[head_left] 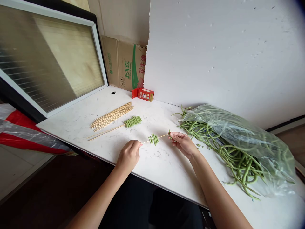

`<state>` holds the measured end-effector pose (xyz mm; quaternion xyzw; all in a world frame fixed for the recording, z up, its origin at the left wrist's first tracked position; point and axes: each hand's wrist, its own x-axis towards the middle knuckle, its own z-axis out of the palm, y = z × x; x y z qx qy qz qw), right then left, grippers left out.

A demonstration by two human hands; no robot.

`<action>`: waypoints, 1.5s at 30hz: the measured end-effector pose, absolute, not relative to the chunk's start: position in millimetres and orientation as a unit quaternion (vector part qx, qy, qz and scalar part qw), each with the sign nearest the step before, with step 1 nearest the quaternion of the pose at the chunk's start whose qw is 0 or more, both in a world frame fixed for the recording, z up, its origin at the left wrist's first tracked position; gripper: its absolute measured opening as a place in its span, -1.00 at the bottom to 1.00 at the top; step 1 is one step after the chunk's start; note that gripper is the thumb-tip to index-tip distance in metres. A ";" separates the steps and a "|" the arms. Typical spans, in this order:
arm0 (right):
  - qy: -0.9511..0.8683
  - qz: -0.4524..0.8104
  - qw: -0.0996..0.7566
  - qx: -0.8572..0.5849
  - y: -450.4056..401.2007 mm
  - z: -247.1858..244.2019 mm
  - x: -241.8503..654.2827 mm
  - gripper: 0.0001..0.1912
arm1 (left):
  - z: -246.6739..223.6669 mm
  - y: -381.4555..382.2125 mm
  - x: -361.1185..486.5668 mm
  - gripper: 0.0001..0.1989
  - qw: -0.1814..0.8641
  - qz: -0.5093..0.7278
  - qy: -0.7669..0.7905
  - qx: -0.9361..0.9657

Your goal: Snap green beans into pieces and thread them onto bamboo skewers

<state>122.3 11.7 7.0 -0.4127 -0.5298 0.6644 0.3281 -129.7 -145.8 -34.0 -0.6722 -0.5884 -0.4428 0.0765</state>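
My left hand [130,155] pinches a thin wooden skewer [145,142] near its left end. Several short green bean pieces [153,139] are threaded side by side along the skewer's middle. My right hand [183,143] is closed on another short bean piece [169,134], held upright at the skewer's right end. Whether the tip has pierced that piece is too small to tell. Behind my left hand, a skewer filled with bean pieces [132,121] lies on the white table [95,144], beside a bundle of bare skewers [111,116].
Long green beans [243,160] spill from a clear plastic bag [252,136] on the right. A small red box [145,94] and a cardboard carton [124,65] stand at the back. A framed glass panel [71,60] leans at the left. Small bean scraps lie near my right wrist.
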 end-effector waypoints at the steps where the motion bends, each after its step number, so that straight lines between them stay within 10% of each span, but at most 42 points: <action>1: -0.530 0.665 0.327 -0.413 11.4 7.5 122.3 -0.60 | -34.2 -145.9 -129.6 -0.79 0.076 -0.442 -0.589 -0.673; 45: -0.567 0.606 0.359 -0.428 -0.2 2.6 109.5 -0.55 | -38.9 -145.4 -130.4 -0.72 0.096 -0.438 -0.603 -0.660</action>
